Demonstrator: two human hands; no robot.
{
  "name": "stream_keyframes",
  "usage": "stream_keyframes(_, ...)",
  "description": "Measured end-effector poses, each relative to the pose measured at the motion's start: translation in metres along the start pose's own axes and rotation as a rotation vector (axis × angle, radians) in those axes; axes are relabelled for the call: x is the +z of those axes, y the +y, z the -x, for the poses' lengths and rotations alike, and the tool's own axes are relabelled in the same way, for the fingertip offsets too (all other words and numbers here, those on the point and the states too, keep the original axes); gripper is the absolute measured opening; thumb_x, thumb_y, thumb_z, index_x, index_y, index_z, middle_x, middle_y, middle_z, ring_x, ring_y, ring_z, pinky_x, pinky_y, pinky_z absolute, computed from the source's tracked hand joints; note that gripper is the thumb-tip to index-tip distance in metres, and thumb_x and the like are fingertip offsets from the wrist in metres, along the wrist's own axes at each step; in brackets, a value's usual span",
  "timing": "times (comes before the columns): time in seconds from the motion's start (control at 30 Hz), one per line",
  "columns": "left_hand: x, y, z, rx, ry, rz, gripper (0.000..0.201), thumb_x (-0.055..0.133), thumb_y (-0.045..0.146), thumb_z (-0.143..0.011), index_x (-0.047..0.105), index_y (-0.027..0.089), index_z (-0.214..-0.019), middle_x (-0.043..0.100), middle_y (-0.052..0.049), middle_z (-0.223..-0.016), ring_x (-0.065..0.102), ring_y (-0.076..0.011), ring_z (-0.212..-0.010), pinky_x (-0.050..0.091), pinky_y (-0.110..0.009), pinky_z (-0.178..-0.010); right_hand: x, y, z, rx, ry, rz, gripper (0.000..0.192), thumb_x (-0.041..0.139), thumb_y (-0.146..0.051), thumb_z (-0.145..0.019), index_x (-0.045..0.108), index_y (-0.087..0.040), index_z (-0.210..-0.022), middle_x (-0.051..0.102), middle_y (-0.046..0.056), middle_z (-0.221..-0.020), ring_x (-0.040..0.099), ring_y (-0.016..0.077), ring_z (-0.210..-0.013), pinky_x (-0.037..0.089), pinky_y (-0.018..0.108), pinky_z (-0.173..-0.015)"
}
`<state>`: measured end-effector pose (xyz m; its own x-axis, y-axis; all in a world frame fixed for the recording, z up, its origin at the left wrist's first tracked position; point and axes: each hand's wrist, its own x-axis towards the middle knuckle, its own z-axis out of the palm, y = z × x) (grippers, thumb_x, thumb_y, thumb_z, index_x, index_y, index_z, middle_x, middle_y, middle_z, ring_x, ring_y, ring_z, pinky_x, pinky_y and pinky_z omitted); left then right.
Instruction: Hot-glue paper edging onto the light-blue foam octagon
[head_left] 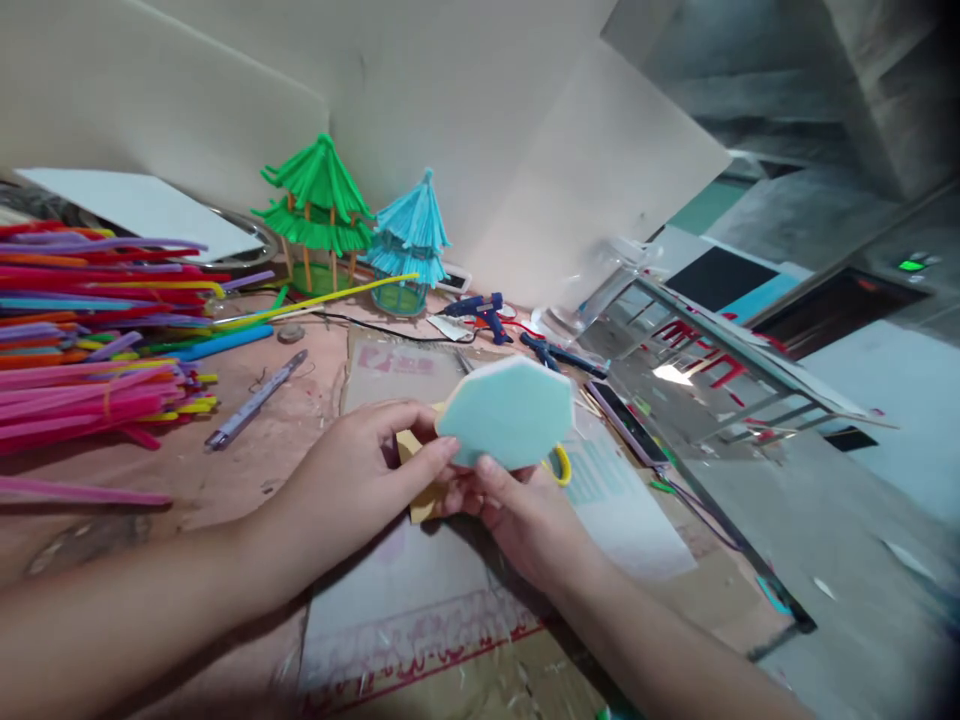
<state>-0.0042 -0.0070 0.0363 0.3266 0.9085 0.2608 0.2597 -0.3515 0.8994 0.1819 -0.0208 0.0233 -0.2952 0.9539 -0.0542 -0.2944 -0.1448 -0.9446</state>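
Both my hands hold a flat, pale blue hexagonal foam piece (510, 408) above the middle of the table. My left hand (352, 478) pinches its left edge with thumb and fingertips. My right hand (517, 515) supports it from below, thumb on its lower edge. A tan cardboard scrap (415, 500) shows behind the left fingers. A yellow-handled loop (559, 466), perhaps scissors, peeks out at the right under the foam.
A large pile of coloured pipe cleaners (90, 330) lies at left. A green pagoda model (319, 215) and a blue one (409, 245) stand at the back. A blue glue gun (480, 310), a pen (255, 400), a phone (626, 420) and flattened cardboard (420, 600) lie around.
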Motion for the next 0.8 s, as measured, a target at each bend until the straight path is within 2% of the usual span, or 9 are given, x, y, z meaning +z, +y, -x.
stream_keyframes(0.07, -0.003, 0.006, 0.000, -0.004, 0.038, -0.048, 0.025, 0.055, 0.040, -0.092, 0.063, 0.020, -0.078, 0.067, 0.002, -0.072, 0.061, -0.0149, -0.067, 0.045, -0.024, -0.060, -0.004, -0.003, -0.001, -0.070, 0.071, -0.003, 0.032, 0.077, -0.047, -0.079, 0.072, -0.018, -0.091, 0.068, 0.000, -0.070, 0.064, 0.0124, -0.062, 0.055, 0.024, -0.060)
stream_keyframes(0.13, -0.006, 0.009, 0.001, 0.016, 0.063, -0.111, 0.025, 0.055, 0.038, -0.091, 0.060, 0.020, -0.076, 0.064, 0.002, -0.069, 0.058, -0.0146, -0.064, 0.044, -0.025, -0.059, -0.012, -0.011, -0.001, -0.144, 0.205, 0.023, 0.033, 0.080, -0.048, -0.076, 0.070, -0.020, -0.091, 0.065, -0.002, -0.069, 0.060, 0.0104, -0.057, 0.051, 0.021, -0.053)
stream_keyframes(0.2, -0.009, 0.011, 0.000, 0.035, 0.072, -0.152, 0.025, 0.053, 0.038, -0.091, 0.059, 0.020, -0.074, 0.062, 0.002, -0.068, 0.056, -0.0144, -0.061, 0.043, -0.025, -0.057, -0.020, -0.018, 0.000, -0.154, 0.271, 0.102, 0.030, 0.081, -0.045, -0.076, 0.066, -0.020, -0.087, 0.061, -0.005, -0.064, 0.055, 0.0083, -0.050, 0.045, 0.018, -0.045)
stream_keyframes(0.3, -0.010, 0.011, 0.000, 0.059, 0.079, -0.152, 0.025, 0.052, 0.039, -0.093, 0.059, 0.021, -0.076, 0.063, 0.002, -0.069, 0.055, -0.0142, -0.060, 0.044, -0.026, -0.057, -0.023, -0.023, 0.004, -0.121, 0.210, 0.251, 0.026, 0.077, -0.041, -0.080, 0.062, -0.019, -0.082, 0.056, -0.006, -0.058, 0.051, 0.0078, -0.045, 0.043, 0.019, -0.043)
stream_keyframes(0.47, -0.011, 0.010, 0.000, 0.072, 0.112, -0.128, 0.025, 0.051, 0.043, -0.094, 0.062, 0.022, -0.084, 0.064, 0.001, -0.075, 0.057, -0.0146, -0.063, 0.045, -0.026, -0.057, -0.012, -0.021, 0.008, -0.079, 0.126, 0.333, 0.032, 0.078, -0.041, -0.078, 0.063, -0.020, -0.097, 0.063, -0.003, -0.067, 0.059, 0.0117, -0.051, 0.053, 0.026, -0.051)
stream_keyframes(0.63, -0.012, 0.011, 0.001, 0.035, 0.110, -0.128, 0.029, 0.053, 0.044, -0.093, 0.062, 0.021, -0.078, 0.063, 0.002, -0.069, 0.054, -0.0133, -0.057, 0.045, -0.025, -0.054, -0.014, -0.019, 0.006, -0.074, 0.109, 0.290, 0.030, 0.078, -0.040, -0.078, 0.064, -0.021, -0.097, 0.064, -0.003, -0.069, 0.061, 0.0120, -0.052, 0.055, 0.027, -0.053)
stream_keyframes(0.73, -0.011, 0.011, -0.001, -0.006, 0.077, -0.076, 0.037, 0.053, 0.048, -0.093, 0.062, 0.020, -0.071, 0.065, 0.001, -0.067, 0.058, -0.0147, -0.061, 0.047, -0.026, -0.057, -0.017, -0.016, 0.006, -0.138, 0.118, 0.185, 0.025, 0.077, -0.040, -0.080, 0.066, -0.022, -0.093, 0.062, -0.004, -0.070, 0.060, 0.0110, -0.053, 0.054, 0.025, -0.052)
stream_keyframes(0.8, -0.008, 0.011, -0.002, -0.060, 0.044, 0.032, 0.041, 0.052, 0.052, -0.093, 0.066, 0.018, -0.074, 0.069, -0.001, -0.073, 0.062, -0.0169, -0.067, 0.049, -0.027, -0.060, -0.014, -0.010, 0.009, -0.195, 0.113, 0.155, 0.028, 0.077, -0.044, -0.079, 0.069, -0.024, -0.096, 0.066, -0.001, -0.076, 0.064, 0.0132, -0.060, 0.056, 0.028, -0.059)
